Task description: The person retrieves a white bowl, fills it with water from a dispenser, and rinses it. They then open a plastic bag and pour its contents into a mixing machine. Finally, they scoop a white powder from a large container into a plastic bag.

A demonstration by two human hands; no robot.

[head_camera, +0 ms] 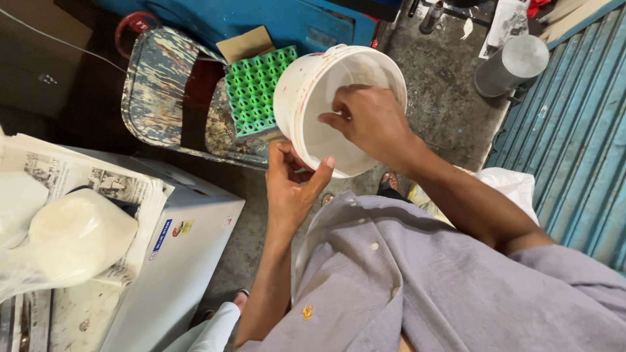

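White plastic bucket (pixel 312 98), round and a bit stained with reddish smudges, is held up in the air above the concrete floor (pixel 450 85), tipped so its open mouth faces the camera. Left hand (pixel 291 186) cups it from underneath, fingers and thumb wrapped around the bottom edge. Right hand (pixel 370 120) is reaching inside the mouth with fingers curled in against the inner wall; can't tell if it's pinching anything in there. Just behind the bucket there's a green plastic grid tray (pixel 255 88) leaning on a paint-splattered metal chair (pixel 160 85). Off to the left, a white box-like surface (pixel 186 241) carries a stack of newspapers (pixel 85 173) with a pale lumpy bag (pixel 78 234) on top. A grey metal cylinder (pixel 510 64) stands on the floor by the blue corrugated shutter (pixel 574 130).
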